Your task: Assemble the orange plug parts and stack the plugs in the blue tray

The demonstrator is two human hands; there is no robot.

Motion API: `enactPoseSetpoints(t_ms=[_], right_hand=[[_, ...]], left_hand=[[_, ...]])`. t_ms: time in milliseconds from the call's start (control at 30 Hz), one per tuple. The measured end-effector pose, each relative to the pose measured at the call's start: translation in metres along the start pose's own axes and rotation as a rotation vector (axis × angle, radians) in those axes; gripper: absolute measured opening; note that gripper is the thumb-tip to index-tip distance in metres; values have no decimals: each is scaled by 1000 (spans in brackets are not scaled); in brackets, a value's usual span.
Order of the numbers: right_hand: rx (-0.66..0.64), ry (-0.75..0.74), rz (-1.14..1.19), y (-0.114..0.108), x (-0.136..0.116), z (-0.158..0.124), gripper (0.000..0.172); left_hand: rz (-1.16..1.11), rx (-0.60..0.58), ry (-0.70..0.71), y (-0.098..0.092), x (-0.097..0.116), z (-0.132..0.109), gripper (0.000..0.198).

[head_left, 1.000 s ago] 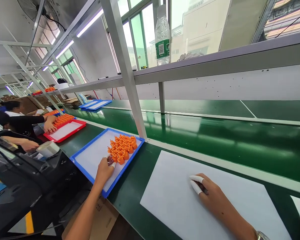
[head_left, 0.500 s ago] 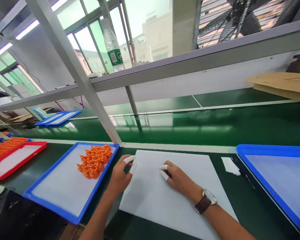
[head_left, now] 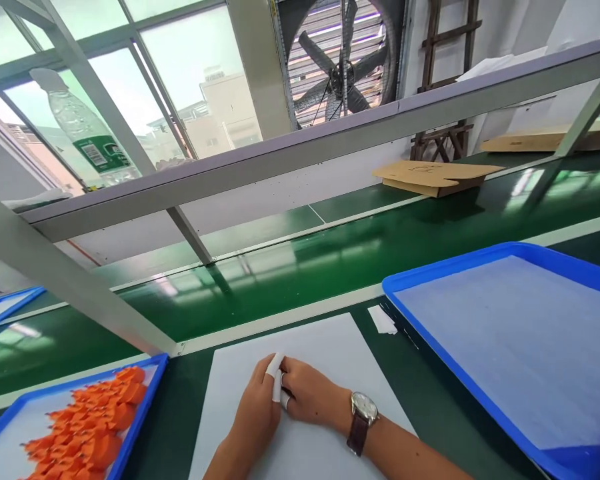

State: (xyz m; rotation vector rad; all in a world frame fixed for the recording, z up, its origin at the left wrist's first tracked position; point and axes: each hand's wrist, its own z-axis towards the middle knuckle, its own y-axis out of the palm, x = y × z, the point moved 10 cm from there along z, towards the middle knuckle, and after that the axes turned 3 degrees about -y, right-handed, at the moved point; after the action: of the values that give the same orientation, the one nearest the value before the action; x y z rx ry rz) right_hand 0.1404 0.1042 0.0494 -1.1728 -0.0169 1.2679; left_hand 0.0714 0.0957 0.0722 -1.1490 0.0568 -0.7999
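My left hand [head_left: 257,403] and my right hand [head_left: 313,392] meet over a white sheet [head_left: 330,340] on the dark green table. White finger covers [head_left: 277,377] wrap the thumb and fingertips. Both hands are closed, with fingertips pressed together; whatever lies between them is hidden. A wristwatch with a brown strap [head_left: 359,433] sits on my right wrist. To the left, a blue-rimmed tray [head_left: 153,393] holds a cluster of small orange pieces [head_left: 93,420].
At the right lies a large blue tray [head_left: 480,360] with a pale lining. A white paper scrap [head_left: 381,320] sits beside it. Beyond the ledge runs a shiny green belt [head_left: 280,267], with a flat cardboard box [head_left: 433,175] behind it. A slanted metal post [head_left: 75,280] rises at left.
My hands, apart over the sheet before, have come together fingertip to fingertip. The view has swung right, bringing more of the right blue tray into sight.
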Motion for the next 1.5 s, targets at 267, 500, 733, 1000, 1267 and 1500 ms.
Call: enactPoseSetpoints(t_ms=[267, 500, 733, 1000, 1267, 1500], right_hand=[[24, 42, 105, -3, -3, 0, 30], [-44, 117, 65, 5, -2, 2, 20], [-34, 131, 108, 4, 1, 1, 19], [19, 64, 91, -4, 0, 3, 23], [82, 60, 135, -6, 6, 1, 29], [65, 52, 170, -13, -3, 2, 29]], left_hand=[[-7, 162, 295, -17, 35, -15, 57], [-98, 237, 268, 2, 28, -31, 55], [-189, 121, 146, -2, 23, -20, 52], [-350, 72, 26, 6, 17, -13, 49], [-380, -113, -26, 12, 21, -4, 53], [-418, -55, -10, 8, 21, -3, 49]])
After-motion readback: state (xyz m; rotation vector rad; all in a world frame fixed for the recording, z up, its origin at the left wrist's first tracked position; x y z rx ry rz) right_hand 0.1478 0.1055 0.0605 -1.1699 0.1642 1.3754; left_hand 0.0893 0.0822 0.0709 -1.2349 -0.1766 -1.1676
